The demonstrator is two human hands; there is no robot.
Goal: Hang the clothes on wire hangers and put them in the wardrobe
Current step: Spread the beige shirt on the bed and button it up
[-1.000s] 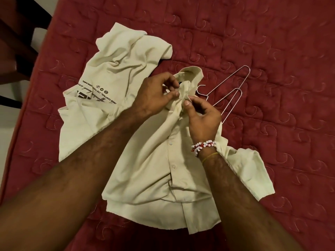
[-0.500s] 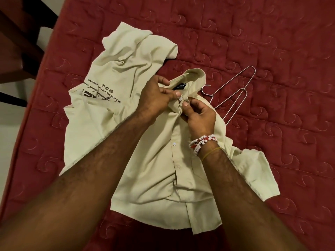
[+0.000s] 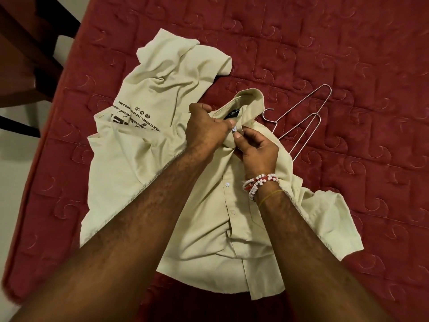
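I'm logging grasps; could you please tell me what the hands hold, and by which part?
The left hand and right hand pinch the button-up shirt at its front opening below the collar, the right one beside the top button.

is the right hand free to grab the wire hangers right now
Not yet, likely: the right hand pinches the shirt near its collar. The wire hangers lie just beyond it on the bed, partly under the shirt, nothing else between.

Open mattress (image 3: 359, 66) beyond the wire hangers (image 3: 312, 115); shirts (image 3: 209, 228) cover the middle.
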